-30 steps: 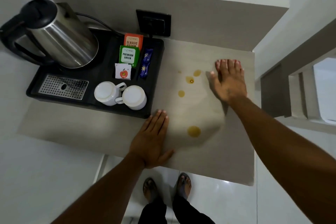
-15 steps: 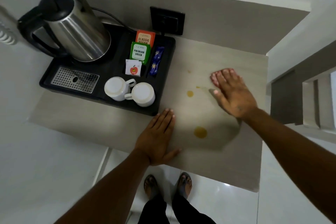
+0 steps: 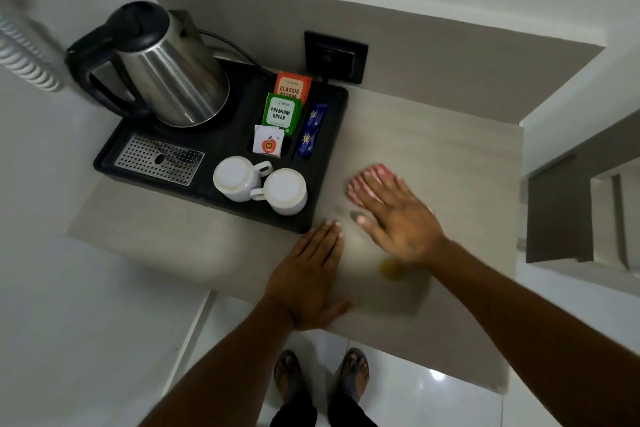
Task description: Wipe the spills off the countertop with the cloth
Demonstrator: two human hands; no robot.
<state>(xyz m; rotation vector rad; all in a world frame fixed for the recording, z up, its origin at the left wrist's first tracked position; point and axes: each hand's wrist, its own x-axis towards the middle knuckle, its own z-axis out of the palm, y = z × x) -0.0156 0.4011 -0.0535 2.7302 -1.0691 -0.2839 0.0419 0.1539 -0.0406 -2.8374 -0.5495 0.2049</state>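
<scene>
Head view, one frame.

- Countertop: pale woodgrain, centre to right of frame. Black tray with kettle, two upturned cups and sachets sits at upper left.
- Right hand: centre of frame, palm down, flat on the surface, fingers extended and slightly fanned. It is motion-blurred, so we cannot tell whether anything is pinched.
- Left hand: lower centre, palm down on the front edge, fingers pressed together, thumb out to the side, fingertips just beside the tray's near corner. We read it as a brace.
- Cloth: almost the countertop's colour, outline hard to trace. A slightly darker patch runs from under the right palm toward lower centre-right; we take this to be it.
- Spill: one yellow spot just below the heel of the right hand. Whether cloth lies over it, we cannot tell.

Handling (judgement): the cloth looks thin, soft and light. It offers no stiffness, so it will bunch or slide out unless pressed. A flat palm over its middle should carry it better than a pinch at an edge. The laminate looks smooth, so expect low friction and possible smearing. The remaining spot lies near the front edge; drawing the cloth down over it seems the step in hand.
</scene>
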